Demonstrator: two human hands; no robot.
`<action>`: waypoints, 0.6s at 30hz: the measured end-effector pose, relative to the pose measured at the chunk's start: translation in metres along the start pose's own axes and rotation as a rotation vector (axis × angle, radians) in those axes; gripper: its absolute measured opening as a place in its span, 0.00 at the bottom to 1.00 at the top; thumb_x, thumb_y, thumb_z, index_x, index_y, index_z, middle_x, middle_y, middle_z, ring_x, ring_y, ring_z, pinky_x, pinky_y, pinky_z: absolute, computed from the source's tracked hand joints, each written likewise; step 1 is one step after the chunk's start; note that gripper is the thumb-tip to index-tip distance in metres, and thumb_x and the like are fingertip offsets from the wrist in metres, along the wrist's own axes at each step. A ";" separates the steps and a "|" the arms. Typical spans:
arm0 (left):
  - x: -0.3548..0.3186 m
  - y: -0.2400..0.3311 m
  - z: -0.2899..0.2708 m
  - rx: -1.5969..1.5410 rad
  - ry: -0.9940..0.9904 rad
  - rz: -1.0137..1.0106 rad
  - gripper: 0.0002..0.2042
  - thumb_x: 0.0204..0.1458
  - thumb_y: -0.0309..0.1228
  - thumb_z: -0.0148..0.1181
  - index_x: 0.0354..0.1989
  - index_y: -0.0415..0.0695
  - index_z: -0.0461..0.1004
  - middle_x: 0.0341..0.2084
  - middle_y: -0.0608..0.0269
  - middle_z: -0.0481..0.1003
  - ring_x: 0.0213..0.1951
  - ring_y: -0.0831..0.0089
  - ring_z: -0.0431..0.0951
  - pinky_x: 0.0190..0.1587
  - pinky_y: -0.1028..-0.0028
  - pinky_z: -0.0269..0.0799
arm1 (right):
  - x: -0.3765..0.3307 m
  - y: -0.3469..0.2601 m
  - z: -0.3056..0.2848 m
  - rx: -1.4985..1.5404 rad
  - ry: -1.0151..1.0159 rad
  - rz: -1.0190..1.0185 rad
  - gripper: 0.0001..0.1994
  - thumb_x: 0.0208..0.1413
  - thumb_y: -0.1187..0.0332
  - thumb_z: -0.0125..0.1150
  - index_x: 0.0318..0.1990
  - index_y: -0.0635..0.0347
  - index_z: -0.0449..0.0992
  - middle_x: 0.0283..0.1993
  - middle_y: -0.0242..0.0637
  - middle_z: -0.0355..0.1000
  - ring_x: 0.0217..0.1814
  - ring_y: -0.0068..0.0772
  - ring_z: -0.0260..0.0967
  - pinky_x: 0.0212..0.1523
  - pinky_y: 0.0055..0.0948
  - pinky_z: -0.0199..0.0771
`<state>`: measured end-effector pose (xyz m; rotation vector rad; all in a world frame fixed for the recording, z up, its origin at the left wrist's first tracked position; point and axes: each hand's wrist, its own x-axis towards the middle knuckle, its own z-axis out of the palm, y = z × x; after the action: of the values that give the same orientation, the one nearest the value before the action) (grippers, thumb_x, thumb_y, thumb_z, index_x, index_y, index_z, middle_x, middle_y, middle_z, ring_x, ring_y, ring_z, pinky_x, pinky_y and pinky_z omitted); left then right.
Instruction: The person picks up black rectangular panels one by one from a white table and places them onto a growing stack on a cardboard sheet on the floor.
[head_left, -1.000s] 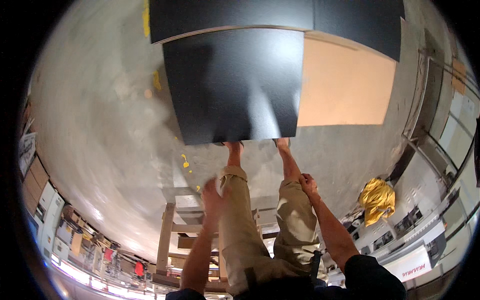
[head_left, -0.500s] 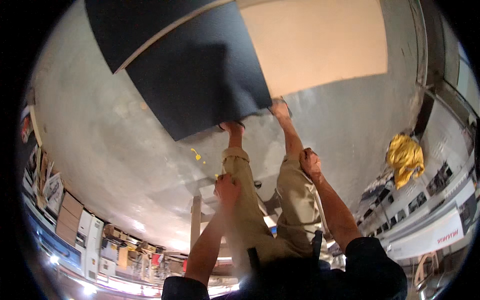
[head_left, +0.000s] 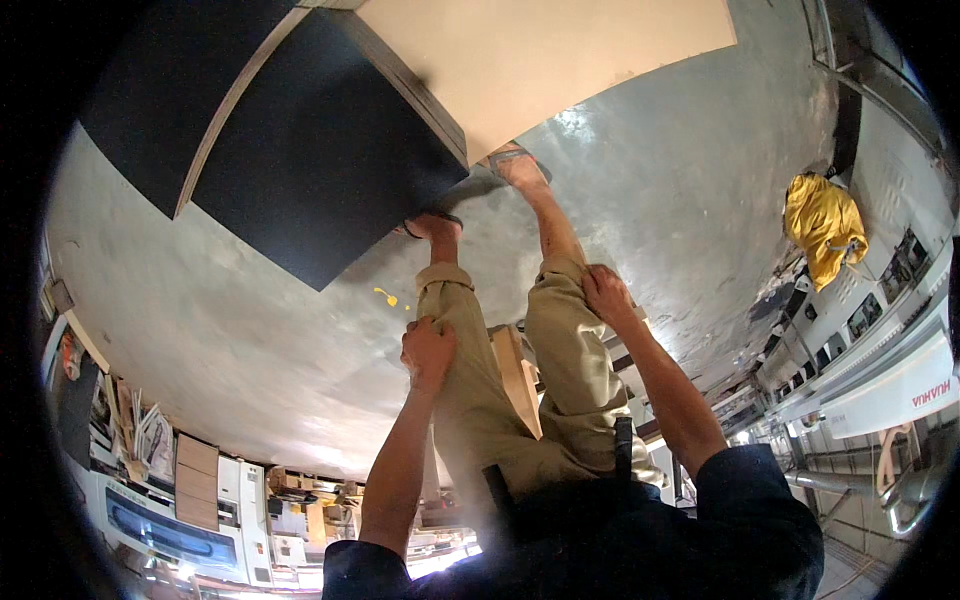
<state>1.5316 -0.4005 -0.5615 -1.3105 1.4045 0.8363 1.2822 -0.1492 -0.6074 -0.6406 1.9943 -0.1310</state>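
My left hand [head_left: 428,347] is closed on the outer side of my left trouser leg [head_left: 462,390], below the rolled cuff in the picture. Fingers bent, my right hand [head_left: 606,292] grips the outer side of my right trouser leg [head_left: 562,345] at its hem. Neither hand shows any tool or part in it. Beyond my sandalled feet, [head_left: 436,228] a black board [head_left: 320,150] lies against a tan board [head_left: 540,60]. A second black board [head_left: 185,90] is at the far left, with a pale edge between the two black ones.
Grey concrete floor [head_left: 680,190] surrounds the boards, with a small yellow mark [head_left: 386,297] near my left foot. A yellow cloth or bag [head_left: 826,230] lies at the right beside a white machine [head_left: 890,385]. A wooden piece [head_left: 515,380] shows between my legs.
The view has shifted, and the boards now sit farther left and higher in the picture. A thick layered edge has come into view beside the tan board. Both hands stay on the trouser legs.
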 end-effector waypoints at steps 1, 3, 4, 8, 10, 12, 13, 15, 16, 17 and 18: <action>0.002 -0.001 0.000 0.014 0.015 0.020 0.21 0.50 0.45 0.56 0.47 0.44 0.75 0.47 0.52 0.73 0.48 0.53 0.74 0.48 0.54 0.71 | 0.000 -0.004 0.000 0.004 0.059 -0.025 0.18 0.61 0.61 0.47 0.50 0.63 0.71 0.48 0.52 0.71 0.50 0.60 0.68 0.53 0.48 0.69; 0.002 -0.004 0.002 0.023 0.034 0.035 0.20 0.49 0.45 0.56 0.46 0.44 0.76 0.46 0.52 0.73 0.47 0.52 0.74 0.47 0.54 0.72 | 0.003 -0.016 0.007 0.013 0.169 -0.080 0.17 0.60 0.61 0.48 0.49 0.64 0.71 0.48 0.52 0.71 0.49 0.59 0.68 0.51 0.48 0.70; 0.003 -0.006 0.001 0.018 0.050 0.020 0.20 0.49 0.44 0.56 0.46 0.44 0.76 0.46 0.52 0.73 0.47 0.52 0.74 0.47 0.54 0.72 | 0.017 -0.038 0.000 0.063 0.048 0.016 0.19 0.61 0.59 0.47 0.48 0.69 0.70 0.50 0.55 0.70 0.54 0.59 0.66 0.57 0.45 0.67; 0.014 0.014 -0.005 0.024 0.099 0.086 0.20 0.48 0.44 0.56 0.45 0.45 0.77 0.44 0.51 0.74 0.46 0.52 0.75 0.46 0.54 0.72 | 0.079 -0.010 -0.002 0.079 -0.078 0.047 0.20 0.61 0.57 0.47 0.48 0.68 0.70 0.48 0.59 0.70 0.53 0.62 0.65 0.55 0.48 0.66; 0.013 0.014 -0.009 0.034 0.089 0.076 0.20 0.48 0.44 0.55 0.45 0.46 0.77 0.44 0.52 0.74 0.46 0.52 0.75 0.47 0.54 0.72 | 0.066 -0.022 -0.005 0.058 -0.077 0.085 0.21 0.61 0.57 0.48 0.49 0.68 0.70 0.49 0.59 0.70 0.53 0.61 0.65 0.55 0.48 0.66; 0.006 0.007 -0.012 0.043 0.071 0.032 0.20 0.48 0.44 0.55 0.46 0.47 0.77 0.44 0.52 0.74 0.46 0.52 0.75 0.47 0.54 0.72 | 0.034 -0.043 -0.016 0.042 -0.120 0.107 0.22 0.61 0.56 0.48 0.50 0.69 0.69 0.50 0.59 0.69 0.54 0.61 0.65 0.56 0.48 0.66; 0.006 0.003 -0.010 0.045 0.065 0.002 0.20 0.48 0.44 0.55 0.46 0.47 0.77 0.44 0.52 0.74 0.46 0.52 0.75 0.47 0.54 0.71 | 0.015 -0.048 -0.024 0.036 -0.152 0.110 0.23 0.62 0.55 0.47 0.50 0.70 0.69 0.50 0.60 0.69 0.55 0.60 0.64 0.56 0.48 0.65; 0.007 0.000 -0.008 0.035 0.053 -0.007 0.20 0.48 0.44 0.55 0.46 0.48 0.77 0.44 0.52 0.74 0.47 0.52 0.74 0.47 0.54 0.71 | 0.007 -0.044 -0.030 0.041 -0.150 0.085 0.24 0.62 0.54 0.46 0.51 0.71 0.68 0.52 0.60 0.68 0.56 0.60 0.63 0.57 0.48 0.64; 0.007 0.001 -0.008 0.023 0.049 0.014 0.20 0.48 0.44 0.55 0.47 0.48 0.76 0.44 0.52 0.74 0.47 0.52 0.74 0.47 0.54 0.71 | 0.007 -0.037 -0.024 0.052 -0.116 0.055 0.24 0.62 0.54 0.46 0.52 0.71 0.67 0.53 0.60 0.67 0.57 0.60 0.63 0.58 0.48 0.64; 0.011 0.004 -0.011 0.012 0.051 0.035 0.20 0.48 0.44 0.55 0.47 0.48 0.76 0.44 0.51 0.74 0.47 0.53 0.74 0.48 0.54 0.71 | 0.014 -0.032 -0.017 0.066 -0.077 0.023 0.25 0.62 0.54 0.46 0.53 0.71 0.66 0.54 0.60 0.66 0.58 0.60 0.62 0.58 0.48 0.63; 0.012 0.006 -0.012 0.011 0.042 0.026 0.20 0.48 0.44 0.55 0.47 0.48 0.77 0.44 0.51 0.74 0.47 0.53 0.74 0.47 0.54 0.71 | 0.025 -0.027 -0.008 0.053 -0.017 -0.009 0.23 0.62 0.54 0.48 0.49 0.71 0.68 0.51 0.61 0.68 0.55 0.62 0.64 0.55 0.49 0.65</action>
<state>1.5242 -0.4146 -0.5707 -1.3104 1.4602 0.8217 1.2764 -0.1862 -0.6137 -0.6149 1.9652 -0.1830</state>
